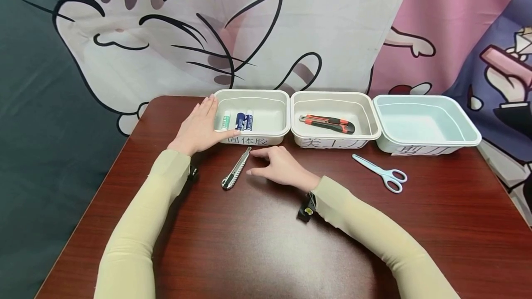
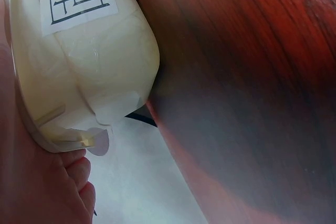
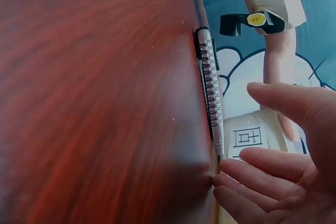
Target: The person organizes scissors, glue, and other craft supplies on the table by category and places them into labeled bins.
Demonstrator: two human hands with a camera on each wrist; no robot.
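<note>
My left hand (image 1: 201, 126) rests on the left corner of the first white bin (image 1: 266, 138), fingers straight along its side and thumb across its front rim. In that bin lie several glue sticks (image 1: 248, 120), some blue and one green and white. A silver-grey utility knife (image 1: 236, 170) lies on the table in front of it. Just right of the knife, my right hand (image 1: 280, 165) hovers with thumb and fingers apart, holding nothing. In the right wrist view, the knife (image 3: 211, 82) lies beyond the fingertips, apart from them.
A middle bin (image 1: 335, 143) holds red-and-black utility knives (image 1: 328, 123). To its right stands a pale blue-tinted bin (image 1: 428, 140). Light blue scissors (image 1: 380, 172) lie on the brown table (image 1: 257, 253) in front. A cartoon cloth (image 1: 353, 22) hangs behind.
</note>
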